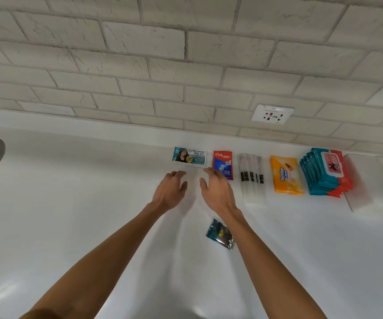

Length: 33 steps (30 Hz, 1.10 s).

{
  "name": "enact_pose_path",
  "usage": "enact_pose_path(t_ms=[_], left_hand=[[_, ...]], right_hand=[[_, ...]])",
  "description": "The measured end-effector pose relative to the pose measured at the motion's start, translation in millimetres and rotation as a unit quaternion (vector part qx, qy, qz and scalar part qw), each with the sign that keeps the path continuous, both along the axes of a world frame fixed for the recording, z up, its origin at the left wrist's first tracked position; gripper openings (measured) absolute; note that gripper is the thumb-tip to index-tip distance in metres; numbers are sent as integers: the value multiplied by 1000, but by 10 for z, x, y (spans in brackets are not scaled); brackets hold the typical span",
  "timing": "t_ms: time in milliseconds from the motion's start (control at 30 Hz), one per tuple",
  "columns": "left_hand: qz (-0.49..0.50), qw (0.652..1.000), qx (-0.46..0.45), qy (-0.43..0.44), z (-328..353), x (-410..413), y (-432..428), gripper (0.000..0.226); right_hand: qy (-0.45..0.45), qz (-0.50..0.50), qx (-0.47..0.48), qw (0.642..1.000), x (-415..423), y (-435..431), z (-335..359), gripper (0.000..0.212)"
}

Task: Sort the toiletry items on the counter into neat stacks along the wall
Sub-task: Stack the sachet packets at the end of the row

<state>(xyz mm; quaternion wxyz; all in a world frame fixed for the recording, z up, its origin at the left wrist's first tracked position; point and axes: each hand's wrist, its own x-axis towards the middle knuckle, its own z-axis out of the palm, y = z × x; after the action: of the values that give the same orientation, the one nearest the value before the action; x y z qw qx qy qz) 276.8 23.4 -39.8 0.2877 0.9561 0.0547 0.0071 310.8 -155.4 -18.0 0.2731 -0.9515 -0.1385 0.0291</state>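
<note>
Bright, even light; soft glare patches on the glossy counter (8, 288), faint shadows, wide-angle bending at edges, slight motion blur.

Along the wall (185, 65) you had, left to right, conditioner (189, 156), toothpaste (222, 163), toothbrushes (251, 176), tissues (286, 176) and wipes (324, 172); one loose sachet (220, 233) lay nearer you.

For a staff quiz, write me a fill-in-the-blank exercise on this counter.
The Tender Love pack, left of the teal-and-red wipes stack, is coloured ____.
The red sachet beside the Cream Silk sachet bears the brand ____.
The crumpled teal foil sachet lies off the row, nearest the ____ forearm.
The left hand and right hand hold ____.
Missing: orange; Colgate; right; nothing.
</note>
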Motion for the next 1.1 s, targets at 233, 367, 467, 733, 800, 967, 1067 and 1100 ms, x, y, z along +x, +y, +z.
enact_pose_path(t_ms=[233,367,467,733,800,967,1067,1100], left_hand=[[-48,997,-48,18,-71,-588,-487,31],[-88,993,-66,52,-99,-805,-806,38],[-106,989,-66,74,-121,-896,-977,47],[-110,989,-65,71,-163,-1001,-1191,49],[-101,990,-73,67,-135,-1011,-1214,48],[-72,990,-92,80,-118,-1030,-1203,33],[-71,991,-88,76,-127,-1076,-1180,8],[-73,991,-90,72,-142,-1095,-1167,7]], right_hand=[[31,-45,30,998,-642,-592,-18,36],[75,-58,-13,995,-927,-822,-110,41],[94,-40,-34,994,-1086,-964,-222,49],[87,-30,-58,994,-1290,-1128,-425,55],[86,-35,-46,995,-1308,-1120,-428,49],[112,-32,-11,993,-1320,-1099,-374,47],[106,-25,-10,994,-1332,-1078,-364,35],[100,-21,-15,995,-1333,-1073,-363,32]])
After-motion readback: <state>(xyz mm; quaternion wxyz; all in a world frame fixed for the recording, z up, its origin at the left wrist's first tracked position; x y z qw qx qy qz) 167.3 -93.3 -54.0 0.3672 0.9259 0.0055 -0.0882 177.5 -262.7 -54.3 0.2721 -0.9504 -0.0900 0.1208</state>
